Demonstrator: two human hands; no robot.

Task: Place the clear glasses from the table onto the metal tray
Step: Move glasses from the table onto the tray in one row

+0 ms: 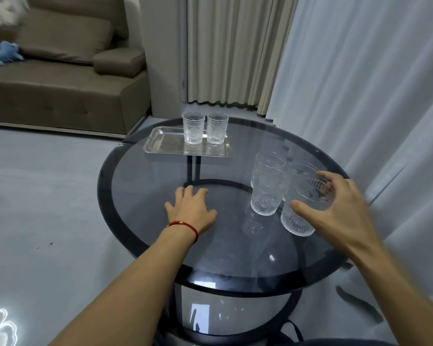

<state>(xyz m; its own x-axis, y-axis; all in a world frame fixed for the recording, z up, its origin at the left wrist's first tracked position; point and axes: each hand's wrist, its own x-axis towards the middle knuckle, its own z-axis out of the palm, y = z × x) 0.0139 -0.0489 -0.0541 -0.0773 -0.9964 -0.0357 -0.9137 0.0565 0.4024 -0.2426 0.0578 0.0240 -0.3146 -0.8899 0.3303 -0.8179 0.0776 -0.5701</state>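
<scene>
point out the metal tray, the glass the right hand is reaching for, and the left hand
metal tray (164, 143): head view, bare left part of its floor
nearest glass (298, 224): head view, lower ribbed wall
left hand (190, 208): head view, back of hand

Both hands out, bare forearms extended.
Left hand (190, 211) flat, palm down, fingers spread; right hand (335, 208) curled, thumb and fingers apart.

A: What is standing between the right hand (340, 206) and the tray (185, 148)?
B: Glasses (266, 188) are crowding the table's (140, 186) right side, just beside that hand.
A: And the middle?
B: Bare glass is lying open there; only the left hand (190, 211) is resting flat on it.
A: Room on the tray?
B: Two glasses (205, 128) are taking its far right; its left half is lying free.
</scene>
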